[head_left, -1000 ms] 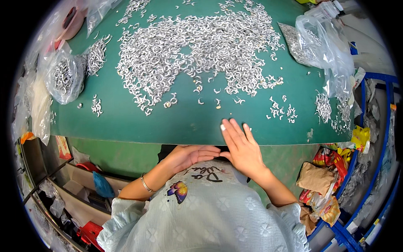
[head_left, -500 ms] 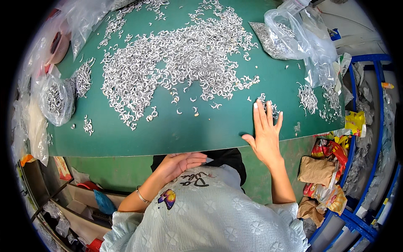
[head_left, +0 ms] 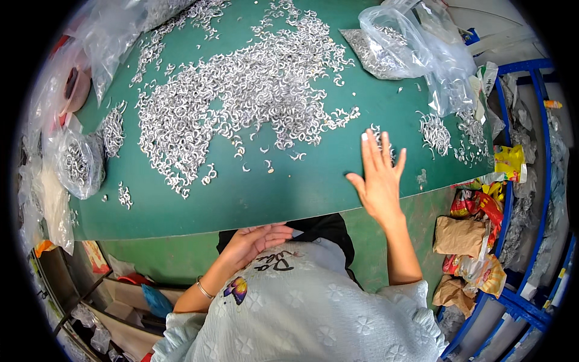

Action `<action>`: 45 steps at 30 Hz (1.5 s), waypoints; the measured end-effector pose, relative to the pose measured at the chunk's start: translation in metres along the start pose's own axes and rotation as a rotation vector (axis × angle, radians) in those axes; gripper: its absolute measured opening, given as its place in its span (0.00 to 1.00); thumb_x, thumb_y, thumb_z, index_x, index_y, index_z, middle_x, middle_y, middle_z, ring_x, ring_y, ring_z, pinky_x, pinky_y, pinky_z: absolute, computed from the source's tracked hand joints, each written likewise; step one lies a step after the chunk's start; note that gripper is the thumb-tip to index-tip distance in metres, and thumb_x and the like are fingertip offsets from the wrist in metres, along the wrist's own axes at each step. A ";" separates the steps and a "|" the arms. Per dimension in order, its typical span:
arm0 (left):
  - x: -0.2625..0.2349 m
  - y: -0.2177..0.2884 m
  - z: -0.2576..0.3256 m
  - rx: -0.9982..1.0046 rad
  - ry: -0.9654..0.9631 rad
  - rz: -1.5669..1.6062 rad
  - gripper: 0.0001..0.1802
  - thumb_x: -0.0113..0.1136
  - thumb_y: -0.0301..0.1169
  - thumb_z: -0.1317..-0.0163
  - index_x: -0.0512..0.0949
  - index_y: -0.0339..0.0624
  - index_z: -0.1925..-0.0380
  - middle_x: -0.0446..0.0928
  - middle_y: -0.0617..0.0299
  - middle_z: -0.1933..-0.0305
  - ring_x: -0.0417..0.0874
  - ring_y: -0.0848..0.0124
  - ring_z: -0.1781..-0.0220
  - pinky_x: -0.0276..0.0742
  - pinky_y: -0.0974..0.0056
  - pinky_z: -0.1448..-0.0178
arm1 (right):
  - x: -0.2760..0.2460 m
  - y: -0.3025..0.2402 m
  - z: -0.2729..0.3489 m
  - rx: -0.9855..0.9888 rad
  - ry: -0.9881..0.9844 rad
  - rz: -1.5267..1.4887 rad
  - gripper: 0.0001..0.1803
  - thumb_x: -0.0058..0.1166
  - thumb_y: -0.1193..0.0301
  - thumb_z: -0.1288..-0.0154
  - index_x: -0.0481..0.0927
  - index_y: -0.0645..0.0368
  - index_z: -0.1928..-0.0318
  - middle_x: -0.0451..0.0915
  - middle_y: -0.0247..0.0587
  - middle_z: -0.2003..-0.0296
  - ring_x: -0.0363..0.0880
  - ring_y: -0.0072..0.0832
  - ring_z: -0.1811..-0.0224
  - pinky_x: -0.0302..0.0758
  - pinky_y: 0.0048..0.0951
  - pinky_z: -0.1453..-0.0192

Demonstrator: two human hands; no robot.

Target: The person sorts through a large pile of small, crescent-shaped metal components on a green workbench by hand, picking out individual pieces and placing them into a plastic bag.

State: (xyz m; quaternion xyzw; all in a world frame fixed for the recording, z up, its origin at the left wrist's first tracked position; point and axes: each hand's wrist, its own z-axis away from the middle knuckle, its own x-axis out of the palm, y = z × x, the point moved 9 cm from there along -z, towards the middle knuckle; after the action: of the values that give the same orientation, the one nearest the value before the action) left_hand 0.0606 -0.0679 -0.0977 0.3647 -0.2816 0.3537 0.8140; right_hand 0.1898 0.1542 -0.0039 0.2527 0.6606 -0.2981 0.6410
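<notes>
My right hand (head_left: 381,181) lies flat on the green tabletop (head_left: 271,202), fingers stretched and thumb spread. Its fingertips partly cover a small cluster of curved silvery metal pieces (head_left: 392,152). Just below the table's near edge rests my left hand (head_left: 256,242), palm up with loosely extended fingers, nothing seen in it. A large spread of the same crescent-shaped pieces (head_left: 241,90) covers the middle and far part of the table. A few strays (head_left: 269,166) lie between it and the near edge.
Smaller piles of pieces lie at the right (head_left: 435,134) and left (head_left: 113,130). Filled clear plastic bags stand at the far right (head_left: 392,54) and left (head_left: 78,160). A blue metal rack (head_left: 506,199) and a brown paper bag (head_left: 459,235) are beyond the right edge.
The view has turned slightly, so the table sits tilted in it. My right hand stays over the same small cluster, and my left hand stays below the edge with its fingers a little more curled.
</notes>
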 end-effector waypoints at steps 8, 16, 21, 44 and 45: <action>0.020 0.003 0.006 0.013 -0.164 -0.449 0.21 0.44 0.32 0.23 0.70 0.32 0.37 0.77 0.51 0.41 0.78 0.67 0.39 0.70 0.65 0.33 | -0.030 0.045 0.011 0.129 0.300 -0.195 0.23 0.53 0.67 0.32 0.73 0.58 0.38 0.68 0.42 0.34 0.55 0.44 0.25 0.43 0.55 0.25; 0.052 0.027 0.019 0.047 -0.324 -0.670 0.19 0.46 0.27 0.26 0.72 0.31 0.39 0.79 0.50 0.44 0.79 0.64 0.41 0.71 0.61 0.34 | -0.044 0.060 0.028 0.144 0.404 -0.343 0.07 0.63 0.74 0.42 0.83 0.56 0.62 0.79 0.38 0.50 0.72 0.40 0.39 0.57 0.41 0.33; 0.065 0.053 0.017 0.203 -0.249 -0.716 0.18 0.48 0.25 0.27 0.73 0.33 0.41 0.81 0.54 0.48 0.80 0.68 0.45 0.73 0.63 0.38 | -0.036 0.080 0.034 0.224 0.489 -0.314 0.10 0.66 0.74 0.45 0.83 0.55 0.61 0.78 0.37 0.47 0.70 0.40 0.37 0.57 0.41 0.33; 0.071 0.088 0.004 0.418 0.026 -0.853 0.16 0.47 0.20 0.30 0.76 0.32 0.45 0.79 0.56 0.51 0.79 0.72 0.53 0.75 0.69 0.48 | -0.039 0.062 0.019 0.162 0.496 -0.208 0.08 0.70 0.74 0.49 0.81 0.55 0.71 0.79 0.32 0.55 0.72 0.39 0.40 0.54 0.50 0.34; 0.071 0.088 0.005 0.423 0.026 -0.852 0.15 0.47 0.20 0.30 0.76 0.32 0.45 0.79 0.56 0.51 0.79 0.72 0.54 0.74 0.69 0.48 | -0.039 0.063 0.019 0.165 0.501 -0.213 0.08 0.70 0.74 0.49 0.81 0.55 0.71 0.79 0.32 0.55 0.72 0.39 0.40 0.54 0.50 0.34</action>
State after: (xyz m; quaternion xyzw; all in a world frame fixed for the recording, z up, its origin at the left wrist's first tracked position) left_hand 0.0328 -0.0029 -0.0099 0.6011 -0.0186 0.0427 0.7978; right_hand 0.2499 0.1859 0.0311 0.2990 0.7947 -0.3450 0.3999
